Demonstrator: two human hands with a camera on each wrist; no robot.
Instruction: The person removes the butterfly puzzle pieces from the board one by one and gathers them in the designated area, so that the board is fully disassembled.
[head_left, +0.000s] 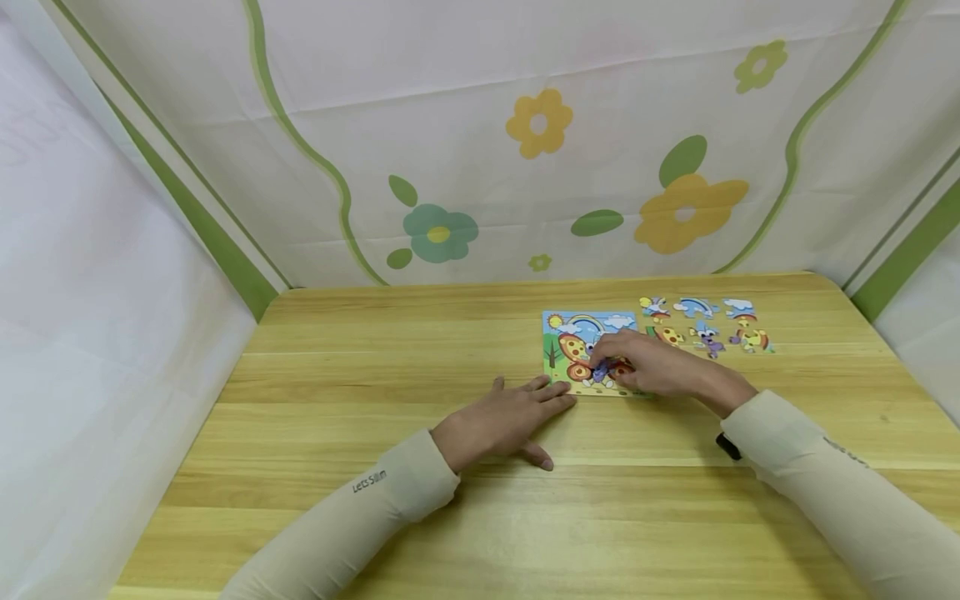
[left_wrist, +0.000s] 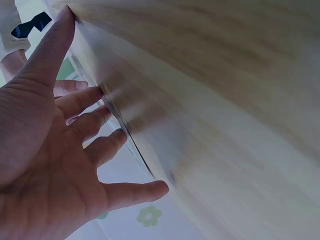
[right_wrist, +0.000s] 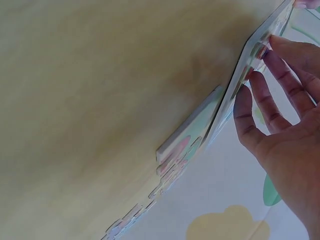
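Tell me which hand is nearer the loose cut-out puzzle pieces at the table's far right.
Right. The right hand rests on the colourful butterfly puzzle board, just left of the loose puzzle pieces. The left hand lies flat on the wooden table, left of the board and farther away.

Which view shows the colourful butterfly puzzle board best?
Head view: the colourful butterfly puzzle board lies face up, with the right hand on it. Right wrist shows only its edge. Left wrist doesn't clearly show it.

the right hand [head_left: 651,367] hides part of the puzzle board [head_left: 564,343].
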